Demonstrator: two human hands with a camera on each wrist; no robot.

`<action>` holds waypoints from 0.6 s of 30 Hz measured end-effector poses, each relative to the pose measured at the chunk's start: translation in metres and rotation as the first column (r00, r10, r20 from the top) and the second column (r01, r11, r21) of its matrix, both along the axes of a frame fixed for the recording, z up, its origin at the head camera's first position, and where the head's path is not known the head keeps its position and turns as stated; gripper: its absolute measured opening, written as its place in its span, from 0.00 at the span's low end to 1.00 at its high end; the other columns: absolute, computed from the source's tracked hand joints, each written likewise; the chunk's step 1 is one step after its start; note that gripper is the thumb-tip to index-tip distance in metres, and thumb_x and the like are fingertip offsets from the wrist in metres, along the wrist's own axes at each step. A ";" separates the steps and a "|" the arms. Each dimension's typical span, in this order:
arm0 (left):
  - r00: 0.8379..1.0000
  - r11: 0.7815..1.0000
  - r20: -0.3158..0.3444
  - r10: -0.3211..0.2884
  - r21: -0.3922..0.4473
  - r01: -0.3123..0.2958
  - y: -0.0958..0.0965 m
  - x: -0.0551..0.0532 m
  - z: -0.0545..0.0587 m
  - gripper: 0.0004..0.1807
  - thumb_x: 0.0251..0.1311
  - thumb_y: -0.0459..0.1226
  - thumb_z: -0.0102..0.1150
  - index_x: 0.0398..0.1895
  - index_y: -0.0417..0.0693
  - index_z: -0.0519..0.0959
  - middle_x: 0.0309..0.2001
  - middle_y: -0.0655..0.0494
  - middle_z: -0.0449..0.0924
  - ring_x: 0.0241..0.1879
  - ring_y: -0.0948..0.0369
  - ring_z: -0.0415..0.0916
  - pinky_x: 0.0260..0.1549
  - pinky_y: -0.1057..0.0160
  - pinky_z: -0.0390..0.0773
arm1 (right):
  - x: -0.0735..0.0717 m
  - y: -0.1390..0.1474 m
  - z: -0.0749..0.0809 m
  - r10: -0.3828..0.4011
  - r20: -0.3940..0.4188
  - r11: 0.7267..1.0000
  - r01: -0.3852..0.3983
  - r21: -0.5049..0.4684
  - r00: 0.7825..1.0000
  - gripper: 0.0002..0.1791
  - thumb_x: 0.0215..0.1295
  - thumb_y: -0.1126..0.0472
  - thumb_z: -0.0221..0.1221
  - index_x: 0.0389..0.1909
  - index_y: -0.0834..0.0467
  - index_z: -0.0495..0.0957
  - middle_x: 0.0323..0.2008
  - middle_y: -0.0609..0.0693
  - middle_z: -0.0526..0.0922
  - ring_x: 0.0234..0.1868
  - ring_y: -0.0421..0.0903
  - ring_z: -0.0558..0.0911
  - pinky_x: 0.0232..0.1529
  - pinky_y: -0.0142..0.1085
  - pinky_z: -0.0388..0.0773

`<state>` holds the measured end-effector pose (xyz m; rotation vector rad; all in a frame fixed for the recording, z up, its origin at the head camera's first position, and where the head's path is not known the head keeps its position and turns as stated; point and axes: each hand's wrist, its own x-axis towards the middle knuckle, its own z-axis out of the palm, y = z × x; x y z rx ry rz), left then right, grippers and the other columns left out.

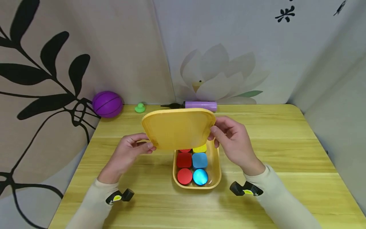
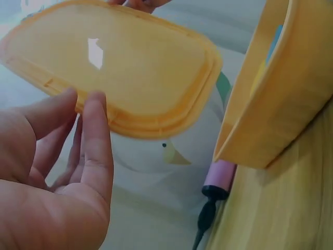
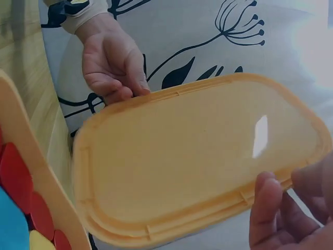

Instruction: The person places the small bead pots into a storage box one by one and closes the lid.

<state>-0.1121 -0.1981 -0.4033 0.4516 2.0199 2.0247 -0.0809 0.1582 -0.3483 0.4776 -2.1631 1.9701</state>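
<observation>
Both hands hold a yellow, rounded rectangular lid (image 1: 178,128), tilted up above an open box. My left hand (image 1: 130,154) pinches the lid's left edge between thumb and fingers, and my right hand (image 1: 235,144) pinches the right edge. Below the lid stands the yellow box (image 1: 216,173), its far part hidden behind the lid. Inside it are a red square block (image 1: 184,160), a blue square block (image 1: 199,160), a red round block (image 1: 185,176) and a blue round block (image 1: 200,176). A yellow block (image 1: 200,149) shows partly under the lid.
Along the back edge of the wooden table (image 1: 148,197) lie a purple ball (image 1: 107,104), a green toy duck (image 1: 140,108) and a purple hand pump (image 1: 201,106) with a black nozzle. A patterned curtain (image 1: 120,47) hangs behind the table.
</observation>
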 end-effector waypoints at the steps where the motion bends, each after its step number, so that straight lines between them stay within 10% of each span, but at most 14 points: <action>1: 1.000 1.000 0.015 0.008 0.019 -0.008 0.001 -0.001 0.000 0.10 0.72 0.30 0.64 0.51 0.44 0.87 0.41 0.57 0.91 0.42 0.63 0.90 0.47 0.62 0.89 | 0.001 0.000 -0.001 0.007 -0.015 1.000 -0.007 -0.010 1.000 0.10 0.76 0.71 0.59 0.53 0.67 0.83 0.34 0.49 0.87 0.33 0.45 0.85 0.29 0.34 0.84; 8: 0.997 0.983 0.080 0.009 0.181 -0.023 0.013 -0.006 -0.004 0.19 0.74 0.27 0.60 0.65 0.36 0.81 0.54 0.58 0.88 0.50 0.65 0.88 0.46 0.69 0.87 | 0.003 0.011 -0.010 0.079 -0.092 0.997 -0.081 -0.017 0.993 0.15 0.74 0.74 0.60 0.58 0.70 0.81 0.57 0.46 0.89 0.50 0.43 0.88 0.48 0.33 0.88; 18: 0.992 0.950 0.122 0.036 0.305 -0.072 0.036 -0.011 -0.004 0.25 0.76 0.30 0.57 0.71 0.24 0.70 0.55 0.56 0.89 0.51 0.65 0.89 0.51 0.66 0.86 | 0.006 0.015 -0.029 0.008 -0.029 0.996 -0.010 -0.089 1.000 0.09 0.73 0.74 0.60 0.51 0.71 0.82 0.48 0.46 0.90 0.50 0.43 0.87 0.52 0.29 0.85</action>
